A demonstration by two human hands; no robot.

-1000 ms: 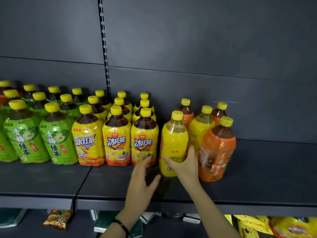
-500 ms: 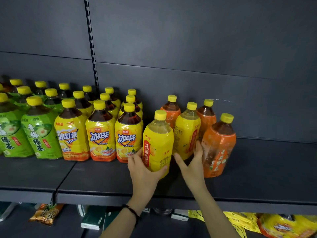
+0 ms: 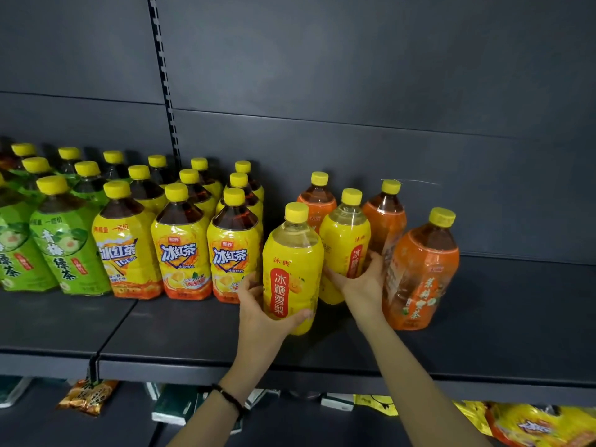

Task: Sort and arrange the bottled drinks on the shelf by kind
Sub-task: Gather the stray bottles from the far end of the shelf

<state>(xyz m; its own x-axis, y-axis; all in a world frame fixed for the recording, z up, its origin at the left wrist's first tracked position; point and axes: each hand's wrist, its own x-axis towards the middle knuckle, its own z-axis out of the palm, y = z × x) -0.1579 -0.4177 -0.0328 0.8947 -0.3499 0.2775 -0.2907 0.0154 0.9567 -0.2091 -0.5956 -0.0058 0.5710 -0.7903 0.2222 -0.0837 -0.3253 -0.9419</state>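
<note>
My left hand (image 3: 261, 312) grips the lower part of a yellow pear-drink bottle (image 3: 292, 256) with a red vertical label, standing near the front of the dark shelf (image 3: 500, 321). My right hand (image 3: 362, 285) is wrapped around the base of a second yellow pear-drink bottle (image 3: 343, 240) just behind it. An orange-labelled tea bottle (image 3: 421, 272) stands to the right, touching my right hand's back. Two more orange bottles (image 3: 317, 201) (image 3: 385, 217) stand behind. Iced-tea bottles (image 3: 180, 250) in rows stand to the left, then green-tea bottles (image 3: 64, 250).
The shelf's right half beyond the orange bottle is bare dark metal. A slotted upright (image 3: 163, 75) runs up the back panel. Below the shelf edge lie snack packets (image 3: 88, 395) and yellow bags (image 3: 541, 427) on a lower level.
My left hand has closed on the front yellow bottle and turned its red label forward. My right hand has moved from beside that bottle onto the yellow bottle behind it.
</note>
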